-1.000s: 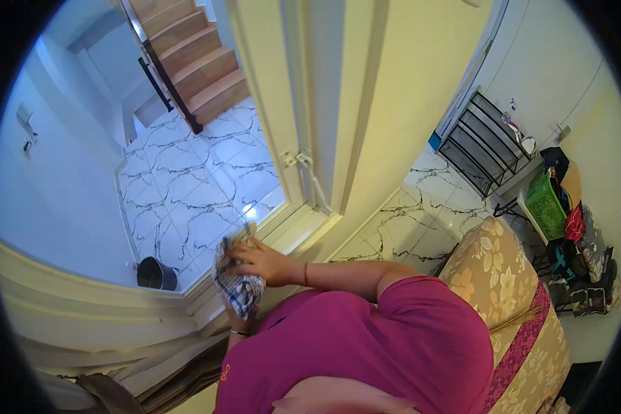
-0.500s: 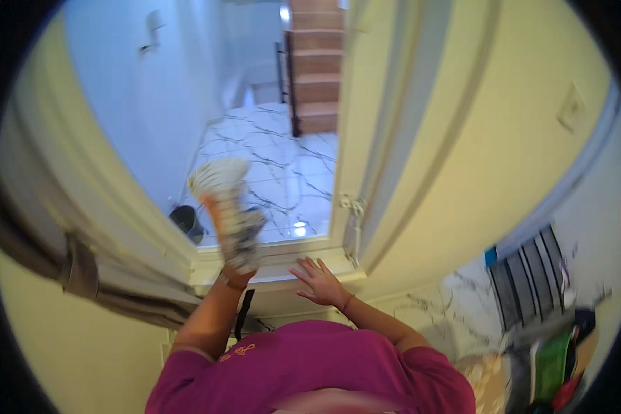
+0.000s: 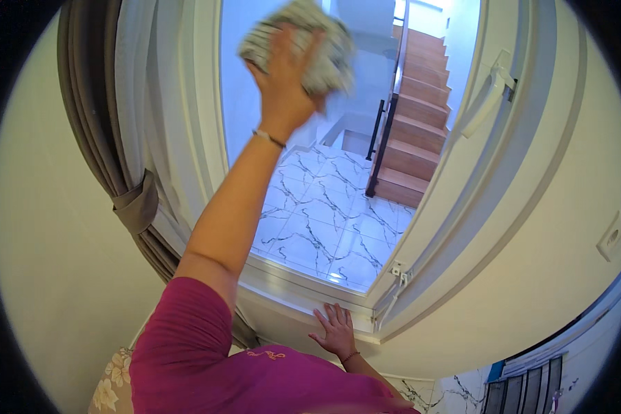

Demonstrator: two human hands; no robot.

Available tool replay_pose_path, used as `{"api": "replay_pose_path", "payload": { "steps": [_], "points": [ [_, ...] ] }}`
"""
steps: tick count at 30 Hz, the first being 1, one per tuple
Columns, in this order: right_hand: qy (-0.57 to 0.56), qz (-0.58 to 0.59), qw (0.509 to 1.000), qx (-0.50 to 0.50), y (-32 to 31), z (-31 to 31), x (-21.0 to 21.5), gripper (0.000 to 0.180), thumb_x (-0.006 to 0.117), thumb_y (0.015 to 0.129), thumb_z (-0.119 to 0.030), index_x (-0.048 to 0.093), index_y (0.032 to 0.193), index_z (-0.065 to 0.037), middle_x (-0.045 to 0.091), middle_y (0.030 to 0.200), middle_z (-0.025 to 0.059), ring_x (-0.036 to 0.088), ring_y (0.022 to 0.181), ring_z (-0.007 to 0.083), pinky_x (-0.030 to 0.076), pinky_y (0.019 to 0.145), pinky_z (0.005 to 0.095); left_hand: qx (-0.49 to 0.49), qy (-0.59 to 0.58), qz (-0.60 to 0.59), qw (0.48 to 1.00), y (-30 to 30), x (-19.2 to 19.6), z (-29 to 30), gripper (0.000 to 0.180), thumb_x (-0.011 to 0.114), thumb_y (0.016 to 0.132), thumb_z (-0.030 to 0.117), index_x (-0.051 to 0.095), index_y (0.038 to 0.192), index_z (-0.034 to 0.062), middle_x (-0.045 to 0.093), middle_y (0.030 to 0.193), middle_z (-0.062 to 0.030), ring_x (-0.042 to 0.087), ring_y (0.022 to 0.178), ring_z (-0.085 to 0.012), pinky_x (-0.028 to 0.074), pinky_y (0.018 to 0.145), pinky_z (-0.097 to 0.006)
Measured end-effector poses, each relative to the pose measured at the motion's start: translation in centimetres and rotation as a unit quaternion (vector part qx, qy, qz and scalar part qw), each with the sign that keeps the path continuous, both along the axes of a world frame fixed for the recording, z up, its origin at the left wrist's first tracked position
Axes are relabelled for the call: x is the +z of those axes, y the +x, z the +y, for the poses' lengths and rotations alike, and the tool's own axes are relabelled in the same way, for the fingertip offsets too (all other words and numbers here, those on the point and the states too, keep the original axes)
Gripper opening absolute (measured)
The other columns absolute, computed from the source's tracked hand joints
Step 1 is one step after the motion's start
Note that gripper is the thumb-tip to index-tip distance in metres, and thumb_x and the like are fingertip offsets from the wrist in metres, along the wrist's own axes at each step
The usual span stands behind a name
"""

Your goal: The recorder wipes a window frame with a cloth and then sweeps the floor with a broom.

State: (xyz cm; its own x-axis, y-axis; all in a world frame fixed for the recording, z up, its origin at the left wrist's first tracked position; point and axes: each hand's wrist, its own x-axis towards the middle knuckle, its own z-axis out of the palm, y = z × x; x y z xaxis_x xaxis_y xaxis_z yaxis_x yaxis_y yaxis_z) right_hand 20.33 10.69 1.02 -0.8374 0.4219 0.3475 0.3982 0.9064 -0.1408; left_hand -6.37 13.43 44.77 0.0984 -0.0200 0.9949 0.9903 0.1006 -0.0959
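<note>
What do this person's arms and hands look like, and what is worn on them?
Both forearms are bare. The left hand has a thin bracelet at the wrist, and a short magenta sleeve covers the upper arm. The right hand also shows a thin dark band at its wrist. No gloves are visible.

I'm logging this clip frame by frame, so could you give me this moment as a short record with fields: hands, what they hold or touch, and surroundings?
left hand: raised high, gripping a crumpled cloth against the window pane
right hand: flat on the white sill, fingers spread
window sash: swung open at right, with a handle
curtain: grey-brown, tied back at left
beyond the glass: marble floor, wooden stairs
</note>
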Motion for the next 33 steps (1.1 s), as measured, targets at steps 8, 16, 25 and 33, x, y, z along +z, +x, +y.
{"api": "replay_pose_path", "payload": {
  "steps": [8,16,25,33],
  "points": [
    [-0.001,0.0,1.0,0.004,0.2,0.2,0.5,0.068,0.056,0.075,-0.059,0.042,0.132,-0.026,0.038,0.138,0.0088,0.03,0.13,0.0304,0.019,0.106,0.0496,-0.066,-0.32,0.261,0.908,3.9,-6.2,0.2,0.059,0.058,0.076,0.023,0.043,0.131,0.0352,0.032,0.141,-0.0153,0.036,0.127,-0.0305,0.032,0.102,-0.043],
    [0.004,0.02,1.0,0.013,0.1,0.2,-0.1,0.07,0.057,0.072,-0.062,0.044,0.131,-0.027,0.04,0.136,0.0103,0.031,0.128,0.032,0.02,0.104,0.0513,-0.106,-0.083,-0.006,0.991,-3.9,4.9,-2.7,0.082,0.069,0.068,0.021,0.029,0.139,0.01,0.028,0.14,-0.0216,0.029,0.13,-0.0358,0.031,0.103,-0.04],
    [0.004,0.017,1.0,0.002,-0.1,0.1,0.1,0.07,0.058,0.072,-0.06,0.044,0.131,-0.026,0.04,0.135,0.0097,0.032,0.128,0.0316,0.02,0.105,0.0512,0.013,-0.2,0.244,0.949,2.4,2.0,0.5,0.061,0.061,0.075,0.024,0.041,0.132,0.0289,0.026,0.142,-0.0204,0.027,0.132,-0.0327,0.025,0.105,-0.044],
    [0.008,0.008,1.0,-0.006,0.1,-0.1,0.2,0.069,0.059,0.072,-0.06,0.045,0.13,-0.025,0.041,0.135,0.0095,0.032,0.128,0.0305,0.02,0.105,0.051,0.092,-0.198,0.168,0.961,-1.9,11.9,-3.8,0.054,0.049,0.086,0.027,0.039,0.128,-0.0053,0.036,0.136,-0.0216,0.035,0.124,-0.0364,0.027,0.102,-0.044]
  ]
}}
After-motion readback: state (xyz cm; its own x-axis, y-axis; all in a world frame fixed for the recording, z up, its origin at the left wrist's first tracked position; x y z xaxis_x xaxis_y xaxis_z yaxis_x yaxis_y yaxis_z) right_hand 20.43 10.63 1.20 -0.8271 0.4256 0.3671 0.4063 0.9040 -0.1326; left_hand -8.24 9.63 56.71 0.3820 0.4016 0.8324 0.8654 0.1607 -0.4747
